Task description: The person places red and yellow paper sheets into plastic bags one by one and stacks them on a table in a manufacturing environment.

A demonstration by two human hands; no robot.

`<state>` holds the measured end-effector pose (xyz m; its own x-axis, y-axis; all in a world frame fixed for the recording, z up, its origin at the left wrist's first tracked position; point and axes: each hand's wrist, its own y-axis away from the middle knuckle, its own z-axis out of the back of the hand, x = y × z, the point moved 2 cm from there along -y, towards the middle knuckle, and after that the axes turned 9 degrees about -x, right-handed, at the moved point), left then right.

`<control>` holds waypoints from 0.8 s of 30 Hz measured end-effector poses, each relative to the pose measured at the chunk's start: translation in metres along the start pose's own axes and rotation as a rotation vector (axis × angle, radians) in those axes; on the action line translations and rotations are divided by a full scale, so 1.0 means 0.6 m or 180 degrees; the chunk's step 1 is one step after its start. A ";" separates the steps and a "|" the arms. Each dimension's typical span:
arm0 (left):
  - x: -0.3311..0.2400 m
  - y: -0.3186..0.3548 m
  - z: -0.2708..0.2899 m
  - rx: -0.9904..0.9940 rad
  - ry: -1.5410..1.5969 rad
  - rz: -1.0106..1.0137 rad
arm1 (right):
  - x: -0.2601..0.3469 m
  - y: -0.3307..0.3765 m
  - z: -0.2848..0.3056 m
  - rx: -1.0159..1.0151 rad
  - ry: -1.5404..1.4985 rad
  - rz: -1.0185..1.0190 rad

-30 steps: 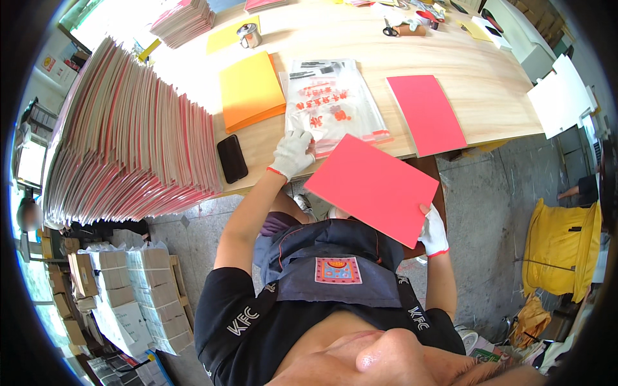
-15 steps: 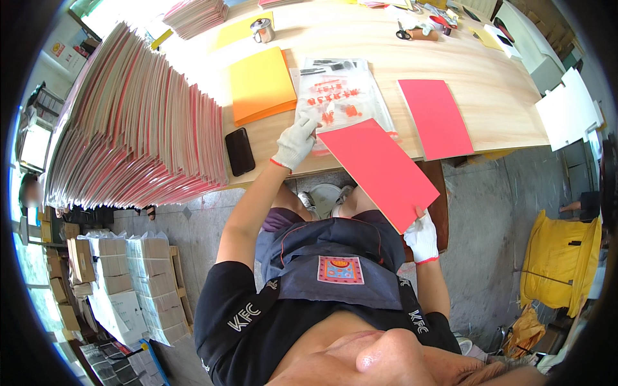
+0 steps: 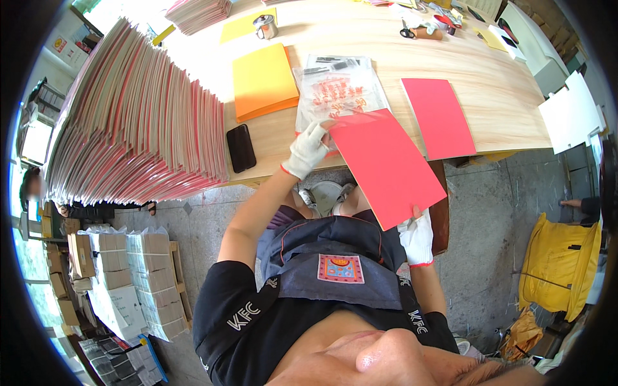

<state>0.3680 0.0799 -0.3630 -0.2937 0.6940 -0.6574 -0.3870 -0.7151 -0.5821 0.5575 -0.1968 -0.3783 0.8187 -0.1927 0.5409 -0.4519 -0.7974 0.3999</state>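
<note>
A red rectangular board or booklet (image 3: pixel 389 170) is held at a slant over the table's near edge. My right hand (image 3: pixel 418 238), in a white glove with a red cuff, grips its near end, with the bare thumb on top. My gloved left hand (image 3: pixel 308 151) pinches the near edge of a clear plastic bag (image 3: pixel 335 90) with red print, at the board's far left corner. The board's far edge lies under or against the clear film. Several such bags seem to lie flat in a stack. To the right lies red card stock (image 3: pixel 439 119).
A tall stack of red-edged booklets (image 3: pixel 141 122) stands at the left. Next to it are a black phone (image 3: pixel 241 148) and yellow-orange sheets (image 3: pixel 265 80). Farther back are a metal cup (image 3: pixel 264 27) and scissors (image 3: pixel 407 31). Wrapped bundles (image 3: pixel 151 283) stand on the floor.
The board's far end has moved farther over the bag and turned more upright. My left hand has shifted slightly right and nearer, lifting the bag's edge over the board's far edge.
</note>
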 end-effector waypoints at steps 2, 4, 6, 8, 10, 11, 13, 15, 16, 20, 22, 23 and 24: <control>-0.018 0.042 -0.041 -0.0638 0.2165 0.1246 | 0.000 0.009 -0.008 0.0135 0.0076 0.0088; -0.033 0.050 -0.095 -0.1385 0.2658 0.1914 | -0.003 0.019 -0.014 0.0194 0.0081 0.0118; -0.030 0.057 -0.165 -0.1735 0.3509 0.2203 | -0.005 0.032 -0.022 0.0097 0.0153 0.0129; -0.024 0.072 -0.226 -0.1231 0.4159 0.2578 | -0.003 0.041 -0.029 -0.0110 0.0245 0.0162; -0.020 0.096 -0.265 -0.0759 0.4502 0.2770 | -0.003 0.040 -0.013 0.0062 0.0443 0.0179; -0.016 0.117 -0.275 -0.0545 0.4578 0.2818 | -0.004 0.038 -0.004 0.0141 0.0524 0.0195; -0.008 0.171 -0.281 -0.0195 0.4591 0.2832 | -0.015 0.039 0.006 -0.0215 0.0879 -0.0078; 0.000 0.235 -0.279 0.0101 0.4567 0.2808 | -0.036 0.046 -0.001 -0.0330 0.0948 -0.0251; 0.002 0.265 -0.275 0.0244 0.4532 0.2787 | -0.055 0.042 0.005 -0.0543 0.0902 -0.0398; 0.017 0.341 -0.254 0.0323 0.4033 0.3099 | -0.127 -0.035 0.031 -0.0288 0.0353 -0.0463; 0.002 0.323 -0.256 -0.0025 0.3109 0.3909 | -0.143 -0.091 0.004 -0.0440 -0.0338 -0.0558; -0.016 0.300 -0.248 -0.0171 0.2619 0.4278 | -0.150 -0.125 0.007 -0.0628 -0.0820 -0.0809; -0.048 0.264 -0.214 -0.0104 0.2442 0.4032 | -0.147 -0.144 -0.006 -0.0264 -0.0733 -0.0673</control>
<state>0.4275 -0.0642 -0.4978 0.1139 -0.5838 -0.8039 -0.2092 -0.8051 0.5550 0.5231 -0.1087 -0.4578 0.9519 -0.1597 0.2614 -0.2828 -0.7861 0.5497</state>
